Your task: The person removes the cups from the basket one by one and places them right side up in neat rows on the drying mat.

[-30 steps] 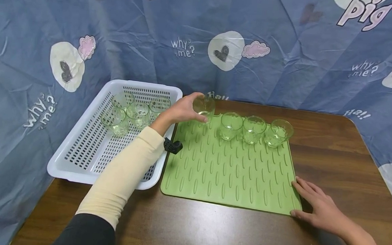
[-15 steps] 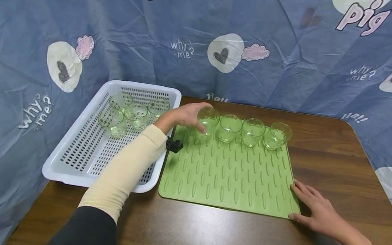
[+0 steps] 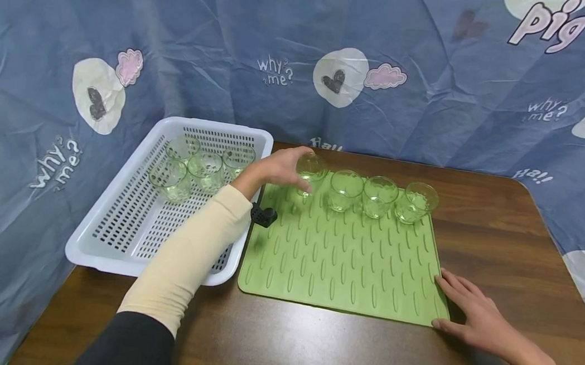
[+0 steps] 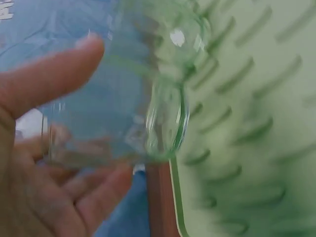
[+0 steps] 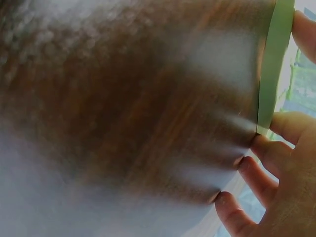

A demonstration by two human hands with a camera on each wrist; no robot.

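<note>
My left hand [image 3: 283,168] holds a clear drinking glass [image 3: 311,175] over the back left corner of the green drying mat [image 3: 348,264]. In the left wrist view, the thumb lies along one side of the glass [image 4: 113,113] and the fingers along the other. Three matching glasses stand upright in a row along the mat's back edge: one close beside the held glass [image 3: 345,192], one in the middle [image 3: 379,198], one at the right end [image 3: 416,203]. My right hand [image 3: 480,317] rests at the mat's front right edge, its fingers extended and touching the rim.
A white perforated plastic basket [image 3: 102,257] stands left of the mat, under my left forearm, with several more glasses [image 3: 171,180] toward its back. The wooden table [image 3: 342,353] borders the mat. A blue printed cloth [image 3: 219,61] hangs behind.
My left hand has brought the glass right and lower, toward the row, then slightly back up in the last half second. The right hand has stayed at the mat's edge.
</note>
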